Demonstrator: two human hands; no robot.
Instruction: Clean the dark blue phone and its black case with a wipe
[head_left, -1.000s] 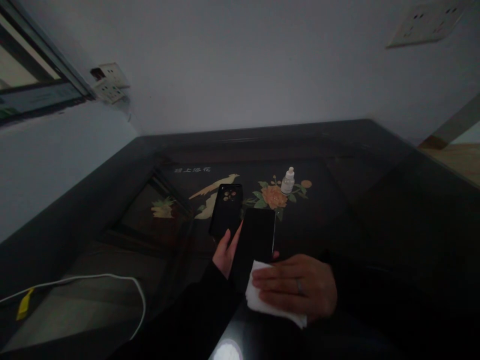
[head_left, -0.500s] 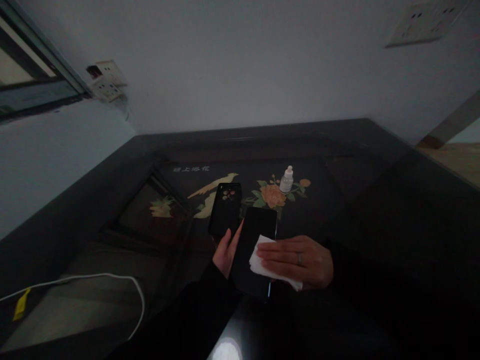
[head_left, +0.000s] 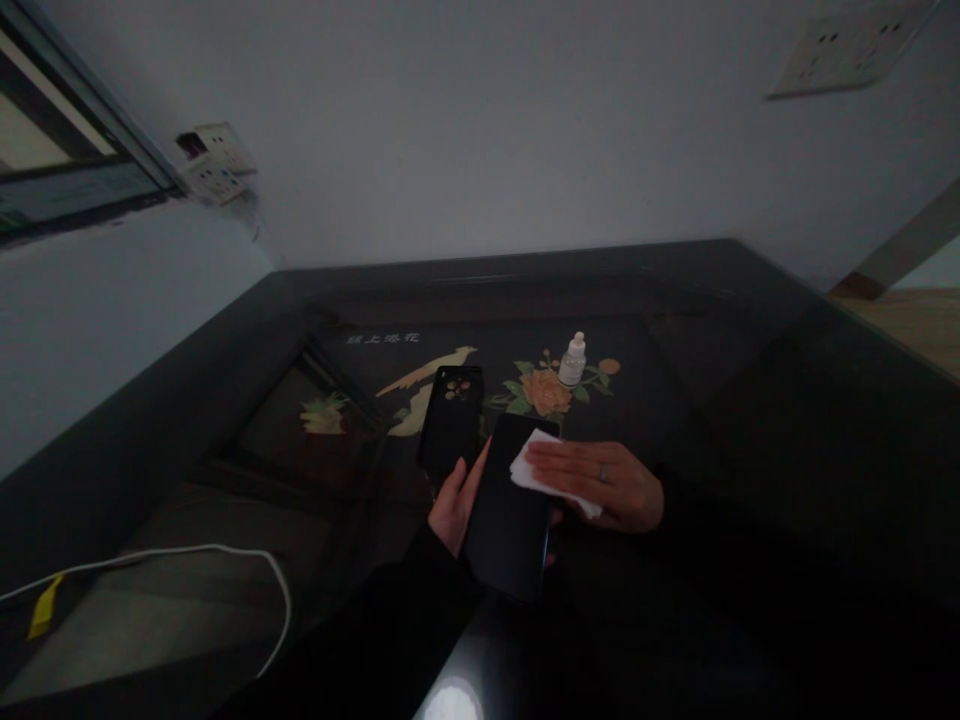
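A dark smartphone (head_left: 504, 535) lies screen up in my left hand (head_left: 452, 508), whose fingertips show at the phone's right edge. My right hand (head_left: 611, 485), with a ring on one finger, presses a folded white tissue (head_left: 531, 468) flat on the upper right part of the screen. Just behind my left thumb, a black phone case (head_left: 451, 420) with round camera cutouts rests on the table. Beyond the phone, a small white-capped dropper bottle (head_left: 573, 362) stands upright.
The glossy dark table (head_left: 660, 400) carries a printed bird and flower pattern. A white cable (head_left: 217, 549) with a yellow tag (head_left: 45, 608) curves at the left. Wall sockets (head_left: 851, 50) sit above right, more sockets (head_left: 217, 165) at the left corner near a window.
My right hand and the tissue have slid up the screen, toward its top right. The phone, case and bottle stay about where they were.
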